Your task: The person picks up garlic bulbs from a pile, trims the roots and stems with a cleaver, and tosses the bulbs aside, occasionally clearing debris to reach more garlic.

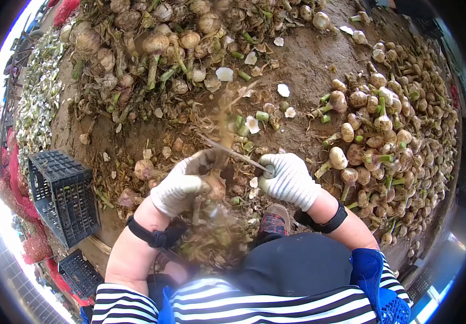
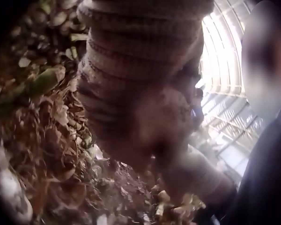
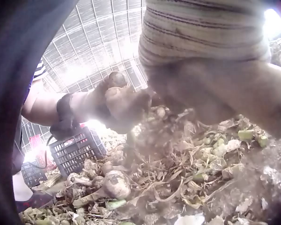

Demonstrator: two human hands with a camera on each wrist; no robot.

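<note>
Bulb (image 1: 215,186), one, garlic: in the left hand, low over the littered ground (image 1: 152,127), its dry stem (image 1: 225,121) rising blurred away from the person.

Left hand (image 1: 181,184), in a soiled, striped white glove: fingers and thumb curled round the bulb, a close grip.

Right hand (image 1: 291,181), gloved likewise: fingers closed round the end of a knife (image 1: 239,154), just to the right of the bulb.

Knife: thin, slanting across the stem just beyond the bulb; whether it touches, I cannot tell.

Large pile (image 1: 152,46), beyond the bulb: garlic with long stalks and withered leaves.

Broad heap (image 1: 384,137), well to the right of the bulb: many garlic heads, some with short green stems.

Scraps, beyond the bulb: green stem pieces (image 1: 262,115) and white flakes (image 1: 224,74).

Loose garlic heads (image 1: 144,169), two or more: left of the bulb.

Black crate (image 1: 62,197), slatted, well left of the bulb; smaller crate (image 1: 80,274), same side, closer to the person; red netting (image 1: 14,173) farther out.

Shoe (image 1: 275,218), patterned: right of the bulb and nearer the person.
</note>
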